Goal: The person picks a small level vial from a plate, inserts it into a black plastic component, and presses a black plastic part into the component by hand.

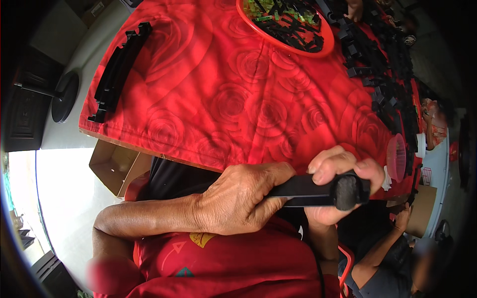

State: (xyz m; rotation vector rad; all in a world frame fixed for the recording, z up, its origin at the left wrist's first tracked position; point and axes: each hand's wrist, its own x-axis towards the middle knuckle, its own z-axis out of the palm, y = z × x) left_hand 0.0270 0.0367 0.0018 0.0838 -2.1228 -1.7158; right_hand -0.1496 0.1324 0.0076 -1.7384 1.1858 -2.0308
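Observation:
A long black plastic part [305, 191] is held between my two hands, above my lap by the table's near edge. My left hand [243, 198] grips its left end, thumb and fingers closed round it. Curled over the right end are the fingers of my right hand [343, 166], with the palm partly hidden behind the part. A rounded, rough dark piece [346, 192] shows at that right end; I cannot tell whether it is separate. Another black plastic part [121, 72], long and slightly curved, lies on the table at the left.
A red tablecloth [198, 104] with a rose pattern covers the table. An orange-red tray [330, 43] holds black and green pieces. Black parts [370, 54] are piled along the right side, near a pink basket [396, 158]. A cardboard box [112, 169] stands lower left. A co-worker's hand [402, 217] is at right.

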